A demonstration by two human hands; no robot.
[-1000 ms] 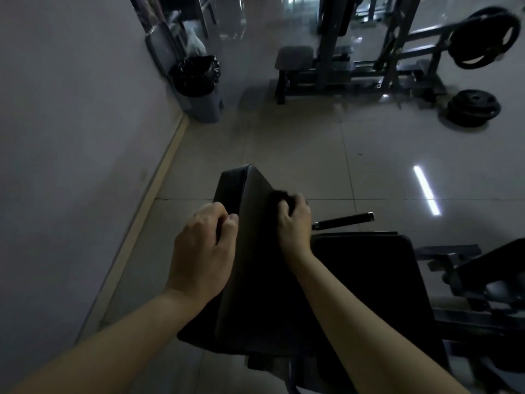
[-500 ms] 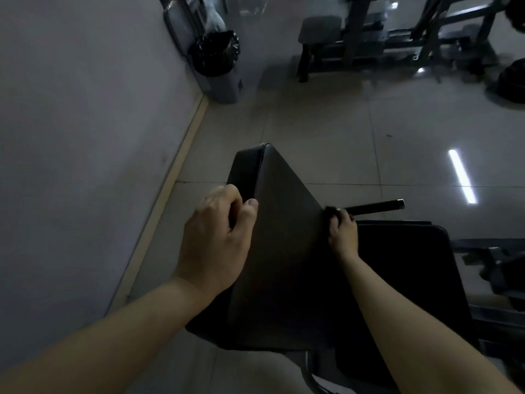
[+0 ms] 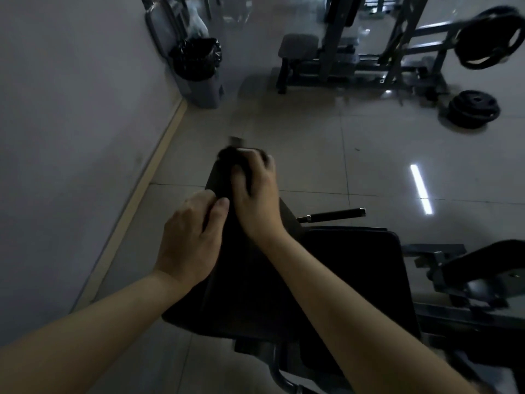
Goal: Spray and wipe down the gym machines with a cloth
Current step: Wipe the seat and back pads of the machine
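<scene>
Right hand (image 3: 255, 189) clamped the cloth (image 3: 227, 156) onto the pad (image 3: 255, 280), up top, to scrub. Left hand (image 3: 190, 237), just behind, gripped its side, likely steadying.

So the machine's black back pad (image 3: 247, 274) is a long smooth slab, sitting tilted, with its narrower end pointing away. The flat seat pad (image 3: 355, 265) is right beside it on the right. The cloth (image 3: 227, 156) is dark, bunched up and kinda blurry, sitting on the back pad's far end under the right hand (image 3: 255, 191).
</scene>
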